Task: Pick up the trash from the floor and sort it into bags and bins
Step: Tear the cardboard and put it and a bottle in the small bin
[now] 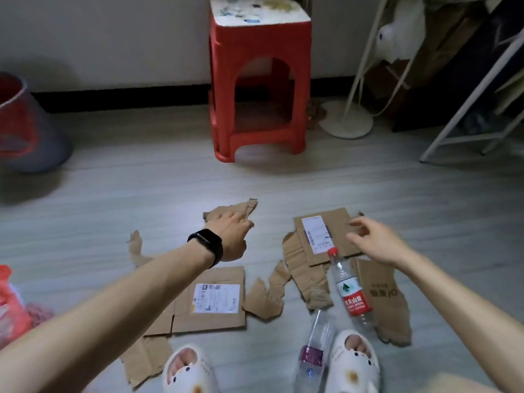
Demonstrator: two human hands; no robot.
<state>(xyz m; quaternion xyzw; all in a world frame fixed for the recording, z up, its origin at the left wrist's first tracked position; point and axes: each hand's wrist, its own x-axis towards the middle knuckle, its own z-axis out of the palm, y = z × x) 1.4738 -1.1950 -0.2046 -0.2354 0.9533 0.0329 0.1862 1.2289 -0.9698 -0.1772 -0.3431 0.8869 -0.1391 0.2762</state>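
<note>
Torn cardboard lies mid-floor under your left grip, whose fingers are bent down onto it; hold unconfirmed. Right grip is spread wide over the labelled panel. Both judged light, stiff and flat: lift by an edge.

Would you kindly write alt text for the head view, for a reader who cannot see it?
A person's left hand and right hand reach toward torn cardboard on a floor, beside a red-labelled bottle and a purple-labelled bottle. A red stool stands beyond.
</note>
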